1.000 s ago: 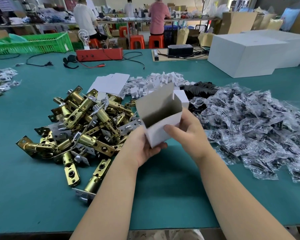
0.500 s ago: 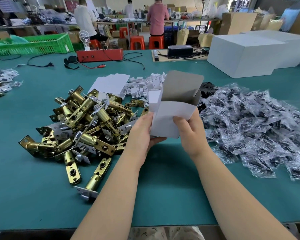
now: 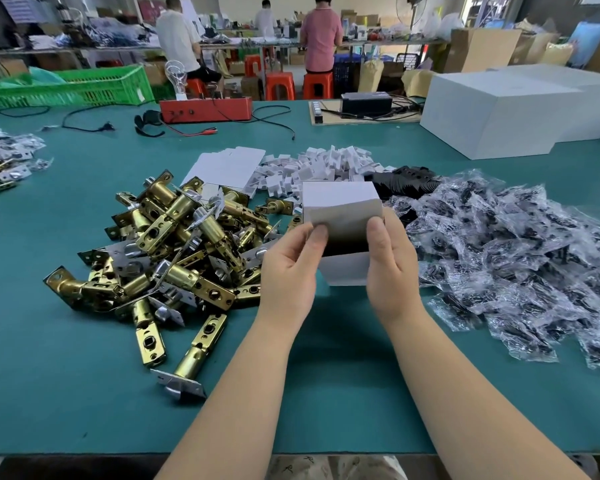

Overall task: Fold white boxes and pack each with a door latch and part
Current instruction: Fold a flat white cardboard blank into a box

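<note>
Thumbs of left hand (image 3: 288,268) and right hand (image 3: 392,268) pinch a small white cardboard box (image 3: 343,230), upright above the teal counter (image 3: 84,393), flap tipped toward the camera, between brass door latches (image 3: 174,251) and bagged black parts (image 3: 520,258); workshop benches lie behind.

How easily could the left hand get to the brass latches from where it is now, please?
Probably easily, but not yet: the left hand grips the white box together with the right hand. The pile of latches lies uncovered just beside it on the table, with nothing between.
</note>
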`<state>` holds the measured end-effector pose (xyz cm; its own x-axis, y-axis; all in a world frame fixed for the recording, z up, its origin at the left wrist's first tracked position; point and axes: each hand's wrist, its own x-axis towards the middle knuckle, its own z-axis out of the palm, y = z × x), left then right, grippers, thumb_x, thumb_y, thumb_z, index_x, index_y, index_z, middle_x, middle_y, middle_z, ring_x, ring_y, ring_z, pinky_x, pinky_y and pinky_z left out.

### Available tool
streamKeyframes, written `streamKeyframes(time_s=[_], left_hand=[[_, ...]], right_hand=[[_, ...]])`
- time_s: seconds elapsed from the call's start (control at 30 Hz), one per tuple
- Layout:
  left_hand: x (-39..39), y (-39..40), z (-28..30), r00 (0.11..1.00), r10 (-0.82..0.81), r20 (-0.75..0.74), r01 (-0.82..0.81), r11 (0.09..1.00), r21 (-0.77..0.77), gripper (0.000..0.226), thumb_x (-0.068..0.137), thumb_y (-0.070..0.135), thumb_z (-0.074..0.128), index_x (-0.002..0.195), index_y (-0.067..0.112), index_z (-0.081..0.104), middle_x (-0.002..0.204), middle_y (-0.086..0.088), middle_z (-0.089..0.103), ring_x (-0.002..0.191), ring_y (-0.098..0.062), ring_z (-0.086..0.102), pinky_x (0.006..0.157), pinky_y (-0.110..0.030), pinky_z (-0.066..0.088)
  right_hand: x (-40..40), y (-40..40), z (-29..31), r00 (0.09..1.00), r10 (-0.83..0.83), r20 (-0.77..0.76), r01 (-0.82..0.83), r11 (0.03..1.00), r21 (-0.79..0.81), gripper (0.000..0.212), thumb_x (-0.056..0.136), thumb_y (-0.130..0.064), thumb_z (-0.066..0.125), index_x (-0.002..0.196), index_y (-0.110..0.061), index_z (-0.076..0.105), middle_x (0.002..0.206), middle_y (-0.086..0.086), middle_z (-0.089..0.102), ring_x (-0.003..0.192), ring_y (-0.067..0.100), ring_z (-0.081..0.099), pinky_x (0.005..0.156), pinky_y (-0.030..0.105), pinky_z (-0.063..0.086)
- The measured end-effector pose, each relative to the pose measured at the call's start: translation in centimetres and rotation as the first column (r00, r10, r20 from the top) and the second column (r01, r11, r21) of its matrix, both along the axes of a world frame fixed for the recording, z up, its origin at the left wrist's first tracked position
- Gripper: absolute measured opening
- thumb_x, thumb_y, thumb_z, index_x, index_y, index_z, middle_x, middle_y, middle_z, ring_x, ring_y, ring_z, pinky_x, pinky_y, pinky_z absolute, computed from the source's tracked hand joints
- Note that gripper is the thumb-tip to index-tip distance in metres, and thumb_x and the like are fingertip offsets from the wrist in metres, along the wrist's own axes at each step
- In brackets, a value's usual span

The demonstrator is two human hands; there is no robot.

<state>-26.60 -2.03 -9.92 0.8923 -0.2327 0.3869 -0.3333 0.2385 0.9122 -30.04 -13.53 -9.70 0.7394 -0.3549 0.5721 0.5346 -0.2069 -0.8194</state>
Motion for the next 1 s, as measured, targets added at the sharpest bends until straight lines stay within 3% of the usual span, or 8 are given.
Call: streamKeyframes(time_s=[0.27, 0.4, 0.5, 0.6, 0.7, 0.77, 0.9, 1.0], left_hand=[[-0.4, -0.3, 0.5, 0.981, -0.001, -0.195, -0.02, 0.994, -0.107, 0.036, 0.091, 0.037, 0.042, 0.117, 0.037, 0.067, 0.132, -0.004, 0.061, 0.128, -0.022, 0.052, 0.113, -0.05, 0.034], [-0.5, -0.3, 0.0, 0.989, 0.146, -0.039, -0.149, 0.984, -0.101, 0.038, 0.096, 0.028, 0.04, 0.106, 0.057, 0.064, 0.095, 0.022, 0.066, 0.094, 0.0, 0.06, 0.085, -0.018, 0.048], [-0.6, -0.7, 0.1, 0.954, 0.287, 0.083, -0.287, 0.958, -0.009, 0.035, 0.097, 0.025, 0.042, 0.102, 0.055, 0.059, 0.096, 0.035, 0.064, 0.096, 0.01, 0.059, 0.084, -0.009, 0.043], [-1.2, -1.4, -0.4, 0.926, 0.272, 0.262, -0.326, 0.925, 0.193, 0.029, 0.101, 0.036, 0.037, 0.127, 0.043, 0.046, 0.108, 0.047, 0.053, 0.106, 0.024, 0.046, 0.089, 0.0, 0.032], [-1.1, -1.9, -1.4, 0.964, 0.143, 0.225, -0.215, 0.916, 0.339, 0.059, 0.096, 0.051, 0.031, 0.149, 0.023, 0.032, 0.124, 0.035, 0.047, 0.118, 0.017, 0.041, 0.099, -0.007, 0.031], [-1.0, -1.9, -1.4, 0.977, 0.123, 0.174, -0.183, 0.902, 0.392, 0.049, 0.093, 0.051, 0.034, 0.118, 0.015, 0.057, 0.099, 0.013, 0.057, 0.103, -0.009, 0.054, 0.094, -0.03, 0.042], [-1.1, -1.7, -1.2, 0.987, 0.133, 0.089, -0.156, 0.923, 0.352, 0.04, 0.091, 0.053, 0.036, 0.084, 0.018, 0.054, 0.081, 0.007, 0.055, 0.081, -0.007, 0.051, 0.077, -0.028, 0.037], [-1.4, -1.8, -1.2, 0.983, 0.14, 0.122, -0.17, 0.941, 0.291, 0.054, 0.089, 0.056, 0.037, 0.13, 0.021, 0.046, 0.089, 0.008, 0.053, 0.084, -0.005, 0.052, 0.079, -0.026, 0.042]], right_hand=[[0.1, 0.1, 0.2, 1.0, -0.03, 0.003, 0.027, 0.955, 0.294, 0.03, 0.09, -0.021, 0.035, 0.098, -0.025, 0.064, 0.087, -0.014, 0.069, 0.083, 0.003, 0.061, 0.07, 0.017, 0.047], [0.4, 0.5, 0.2, 0.998, 0.065, 0.017, -0.066, 0.912, 0.406, 0.027, 0.089, -0.02, 0.04, 0.104, -0.026, 0.061, 0.089, -0.012, 0.069, 0.08, 0.004, 0.062, 0.067, 0.018, 0.049], [0.6, 0.0, 0.5, 0.998, 0.058, 0.03, -0.065, 0.899, 0.434, 0.028, 0.085, -0.009, 0.042, 0.096, -0.03, 0.058, 0.086, -0.011, 0.065, 0.074, 0.006, 0.056, 0.066, 0.019, 0.045], [0.7, -1.0, 0.6, 0.986, -0.165, 0.002, 0.157, 0.941, 0.299, 0.029, 0.08, -0.003, 0.039, 0.084, -0.027, 0.055, 0.082, -0.014, 0.058, 0.077, 0.002, 0.051, 0.075, 0.02, 0.039], [0.5, -1.0, 0.5, 0.947, -0.321, 0.017, 0.319, 0.944, 0.085, 0.034, 0.081, 0.0, 0.038, 0.09, -0.027, 0.057, 0.09, -0.012, 0.058, 0.083, -0.003, 0.051, 0.08, 0.015, 0.038], [0.2, -0.7, 0.6, 0.929, -0.363, 0.066, 0.367, 0.928, -0.07, 0.04, 0.081, 0.006, 0.037, 0.099, -0.022, 0.059, 0.097, -0.011, 0.057, 0.089, -0.006, 0.05, 0.083, 0.011, 0.037], [-0.2, -0.5, 0.8, 0.923, -0.382, 0.049, 0.384, 0.906, -0.18, 0.044, 0.081, 0.005, 0.039, 0.113, -0.013, 0.063, 0.101, -0.007, 0.056, 0.086, -0.011, 0.049, 0.076, 0.004, 0.036], [-0.3, -0.7, 0.9, 0.914, -0.401, 0.058, 0.404, 0.892, -0.205, 0.045, 0.08, 0.005, 0.042, 0.117, -0.006, 0.064, 0.096, -0.009, 0.053, 0.072, -0.01, 0.047, 0.069, 0.003, 0.036]])
